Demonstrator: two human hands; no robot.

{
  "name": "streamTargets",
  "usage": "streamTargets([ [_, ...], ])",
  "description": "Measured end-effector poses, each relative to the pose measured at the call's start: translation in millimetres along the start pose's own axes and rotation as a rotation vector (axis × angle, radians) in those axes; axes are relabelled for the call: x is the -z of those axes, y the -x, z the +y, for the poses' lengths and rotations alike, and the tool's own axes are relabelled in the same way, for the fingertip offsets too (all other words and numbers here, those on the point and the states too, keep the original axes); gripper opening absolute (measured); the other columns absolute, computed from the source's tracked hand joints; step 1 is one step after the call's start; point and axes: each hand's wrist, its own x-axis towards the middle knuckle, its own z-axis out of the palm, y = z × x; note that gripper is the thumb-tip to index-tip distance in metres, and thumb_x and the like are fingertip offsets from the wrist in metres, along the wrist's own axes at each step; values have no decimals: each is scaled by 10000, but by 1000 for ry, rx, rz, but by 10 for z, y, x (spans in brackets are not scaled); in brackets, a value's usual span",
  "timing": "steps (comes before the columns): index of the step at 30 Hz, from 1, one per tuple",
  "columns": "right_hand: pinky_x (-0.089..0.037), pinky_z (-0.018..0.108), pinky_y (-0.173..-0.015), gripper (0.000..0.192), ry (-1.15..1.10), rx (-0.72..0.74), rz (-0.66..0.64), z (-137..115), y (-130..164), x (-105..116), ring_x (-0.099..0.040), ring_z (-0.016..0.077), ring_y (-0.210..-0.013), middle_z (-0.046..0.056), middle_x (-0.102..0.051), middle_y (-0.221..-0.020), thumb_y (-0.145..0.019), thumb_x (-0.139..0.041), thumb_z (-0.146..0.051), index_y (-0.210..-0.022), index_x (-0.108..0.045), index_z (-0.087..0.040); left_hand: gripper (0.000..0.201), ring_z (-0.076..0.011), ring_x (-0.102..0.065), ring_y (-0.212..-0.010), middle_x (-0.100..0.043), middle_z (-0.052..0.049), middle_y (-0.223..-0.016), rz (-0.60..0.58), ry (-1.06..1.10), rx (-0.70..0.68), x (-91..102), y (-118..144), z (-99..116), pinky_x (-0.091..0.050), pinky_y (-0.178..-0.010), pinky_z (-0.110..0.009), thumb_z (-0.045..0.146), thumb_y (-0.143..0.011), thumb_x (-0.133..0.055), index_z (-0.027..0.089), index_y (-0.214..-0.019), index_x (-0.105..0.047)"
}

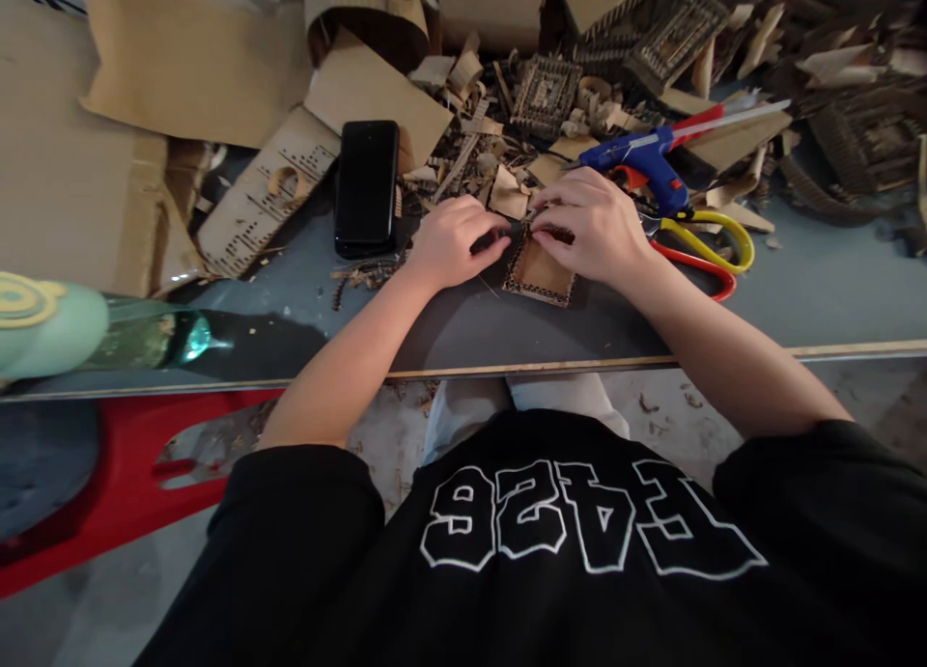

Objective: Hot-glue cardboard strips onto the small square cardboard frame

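Note:
A small rectangular cardboard piece with a raised border of corrugated strips lies on the grey table in front of me. My right hand is over its upper end, thumb and fingers pinching at the corrugated border. At the left side of the piece is my left hand, its fingers curled and thumb and forefinger close together. Whatever is between those fingertips is too small to make out. Just beyond my right hand lies a blue hot glue gun with a glue stick in it. Scissors with yellow and red handles lie beside my right wrist.
A black phone lies left of my hands, near a marked cardboard strip. Cardboard scraps and bordered cardboard pieces cover the back. A green bottle lies at the left edge. Below is a red stool.

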Motion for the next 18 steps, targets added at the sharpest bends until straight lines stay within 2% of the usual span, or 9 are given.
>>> streamTargets([
  [5, -450, 640, -1078, 306, -2, -3, 5, -24, -21, -22, -574, 405, -1352, 52, -729, -1394, -965, -528, -350, -994, -832, -350, 548, -301, -760, -990, -796, -101, -908, -37, 66, -47, -27, -37, 7, -593, -923, -478, 705, -1033, -551, 216, -1069, -796],
  [9, -378, 680, -1092, 296, -5, -10, -1, -76, -45, -12, -502, 427, -1409, 46, -795, -1217, -954, -547, -378, -980, -842, -389, 552, -301, -759, -1002, -803, -105, -935, -46, 95, -39, -42, -61, 22, -592, -937, -479, 715, -1032, -550, 225, -1058, -802],
  [11, -371, 670, -1106, 290, 10, -13, -14, -84, -57, -14, -484, 408, -1421, 38, -806, -1182, -961, -550, -364, -999, -836, -399, 569, -300, -758, -997, -804, -108, -934, -32, 105, -47, -50, -65, 16, -592, -934, -471, 729, -1026, -555, 219, -1048, -807],
  [15, -409, 599, -1126, 336, 78, 30, 8, -46, -66, -60, -483, 350, -1424, 44, -740, -1369, -1025, -471, -323, -973, -803, -311, 605, -289, -761, -979, -801, -105, -911, -4, 136, -56, -74, -65, -19, -591, -927, -450, 747, -1017, -562, 197, -1042, -815],
  [18, -438, 584, -1105, 342, 126, 70, 39, -3, -59, -111, -507, 361, -1411, 74, -689, -1443, -1044, -451, -299, -973, -784, -262, 615, -281, -760, -956, -801, -101, -914, -5, 164, -62, -87, -67, -49, -591, -923, -444, 757, -1005, -578, 193, -1036, -818],
])
